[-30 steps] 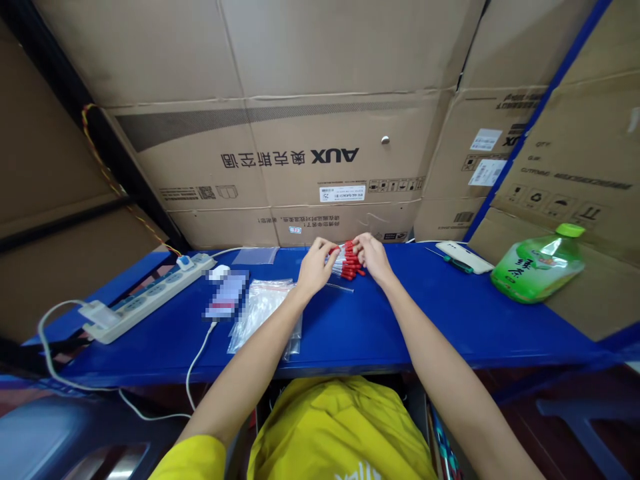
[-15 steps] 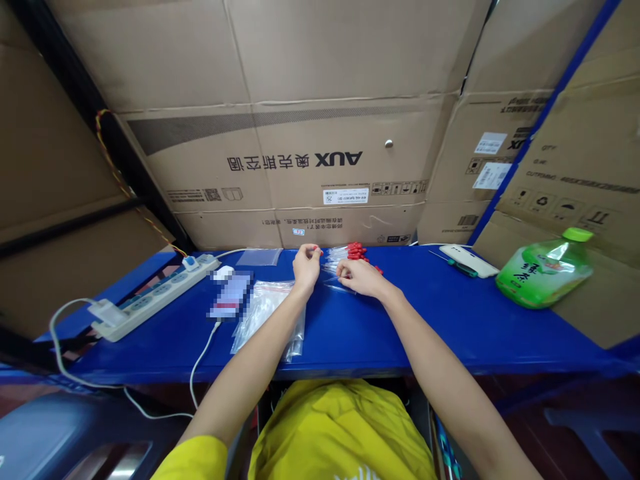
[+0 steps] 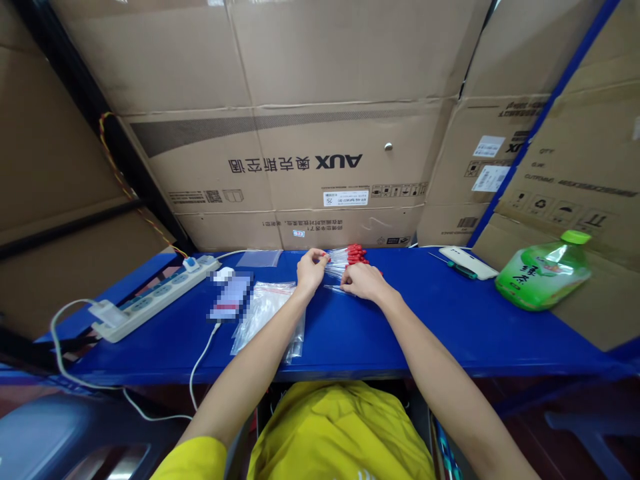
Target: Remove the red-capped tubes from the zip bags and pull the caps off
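My left hand is closed in a pinch at the left end of a pile of thin clear sticks with red ends. A small red end shows at its fingertips. Just right of it, my right hand is closed, its fingers bent down to the table at the near side of the pile. A thin clear stick reaches left from the right fingertips, its other end hidden under that hand. The red ends of the pile point right, and part of the pile is covered by my right hand.
Clear zip bags lie left of my left forearm, with another clear bag behind. Further left are a phone on a cable and a power strip. A green-handled screwdriver, a white case and a green bottle stay right.
My left hand has shifted slightly right and down toward the pile. My right hand has moved a little right and down, showing more of the clear sticks between the hands.
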{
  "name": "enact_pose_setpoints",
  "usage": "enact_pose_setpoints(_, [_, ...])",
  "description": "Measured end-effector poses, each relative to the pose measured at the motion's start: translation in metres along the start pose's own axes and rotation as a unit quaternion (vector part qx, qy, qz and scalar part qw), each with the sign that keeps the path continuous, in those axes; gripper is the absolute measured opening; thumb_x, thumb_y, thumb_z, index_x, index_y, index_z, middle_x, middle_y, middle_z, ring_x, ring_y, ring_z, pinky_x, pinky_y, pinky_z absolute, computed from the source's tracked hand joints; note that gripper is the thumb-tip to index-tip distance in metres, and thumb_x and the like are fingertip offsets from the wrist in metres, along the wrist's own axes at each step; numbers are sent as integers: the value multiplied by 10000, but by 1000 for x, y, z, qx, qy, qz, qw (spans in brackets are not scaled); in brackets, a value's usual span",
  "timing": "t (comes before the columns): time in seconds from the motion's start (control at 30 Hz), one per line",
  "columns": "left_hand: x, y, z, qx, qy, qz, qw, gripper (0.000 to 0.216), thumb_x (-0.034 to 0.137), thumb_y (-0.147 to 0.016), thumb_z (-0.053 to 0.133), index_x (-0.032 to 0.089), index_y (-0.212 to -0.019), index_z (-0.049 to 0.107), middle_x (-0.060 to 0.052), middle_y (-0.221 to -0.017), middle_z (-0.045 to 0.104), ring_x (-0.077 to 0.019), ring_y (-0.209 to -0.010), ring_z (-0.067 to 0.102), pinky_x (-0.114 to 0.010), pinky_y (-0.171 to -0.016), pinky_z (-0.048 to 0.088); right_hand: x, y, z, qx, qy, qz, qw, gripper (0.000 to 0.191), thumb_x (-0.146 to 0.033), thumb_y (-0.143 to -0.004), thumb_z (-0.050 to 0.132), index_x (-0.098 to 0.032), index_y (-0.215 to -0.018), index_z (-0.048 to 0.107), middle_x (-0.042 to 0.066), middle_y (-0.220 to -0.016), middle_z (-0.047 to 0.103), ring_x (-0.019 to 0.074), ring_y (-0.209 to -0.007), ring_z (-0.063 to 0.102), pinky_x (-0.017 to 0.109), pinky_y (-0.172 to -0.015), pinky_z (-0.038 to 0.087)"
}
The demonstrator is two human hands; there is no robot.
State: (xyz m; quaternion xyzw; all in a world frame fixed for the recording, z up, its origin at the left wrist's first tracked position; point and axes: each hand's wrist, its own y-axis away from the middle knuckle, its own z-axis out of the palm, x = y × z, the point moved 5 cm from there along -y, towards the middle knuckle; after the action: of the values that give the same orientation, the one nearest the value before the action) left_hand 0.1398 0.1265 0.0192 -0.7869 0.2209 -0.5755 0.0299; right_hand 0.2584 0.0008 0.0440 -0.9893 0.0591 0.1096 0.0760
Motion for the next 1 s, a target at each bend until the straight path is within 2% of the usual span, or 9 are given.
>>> enact_pose_setpoints(0.1, [2,2,2,-23,-14,5,1000,84,302,-859,689,226,-889,708,-4,-843,765,-169,-801,683,-269,-762,473,-1,2,-3,5,-9,-16,1000,152,-390,-844,742,-263,-882,817,68,-857,765,234,-818,698,287,-678,427])
enact_pose_setpoints(0.2, [4,4,3,-29,-26,11,999,76,291,-853,693,222,-882,711,-10,-838,761,-169,-781,674,-269,-741,464,-2,4,-6,-1,-7,-27,1000,245,-452,-731,843,-282,-905,819,65,-901,757,247,-874,689,288,-712,446])
enact_pose_setpoints(0.4, [8,6,3,-26,-38,34,998,46,262,-852,690,224,-869,711,-4,-842,762,-170,-776,671,-274,-738,460,-1,5,-5,-8,6,-17,1000,201,-254,-695,831,-268,-895,817,81,-940,753,257,-873,687,302,-719,456])
enact_pose_setpoints(0.63, [9,6,5,-38,-36,38,998,86,245,-846,704,209,-924,709,-11,-838,759,-165,-762,672,-272,-733,452,4,4,-6,-7,-6,-15,1000,179,-218,-713,803,-269,-885,795,61,-930,757,247,-871,683,293,-687,412])
enact_pose_setpoints(0.77, [12,8,8,-52,-33,47,997,114,274,-839,716,205,-929,701,-16,-823,755,-164,-750,670,-266,-715,450,14,2,-15,47,-58,1,997,145,-289,-791,762,-264,-933,748,17,-853,744,194,-759,650,275,-631,358])
enact_pose_setpoints(0.9, [17,12,17,-105,44,59,992,157,326,-835,725,183,-881,678,-27,-793,743,-166,-751,681,-258,-714,473,30,-1,-24,131,-138,8,982,340,-354,-849,736,-246,-1163,663,-3,-845,739,166,-722,625,256,-621,352])
enact_pose_setpoints(1.0, [21,16,25,-151,92,65,982,235,397,-839,723,172,-875,667,-24,-779,734,-162,-733,677,-251,-700,479,34,-4,-22,130,-194,-29,972,259,-370,-866,720,-234,-1085,691,-7,-854,749,150,-702,621,246,-641,386])
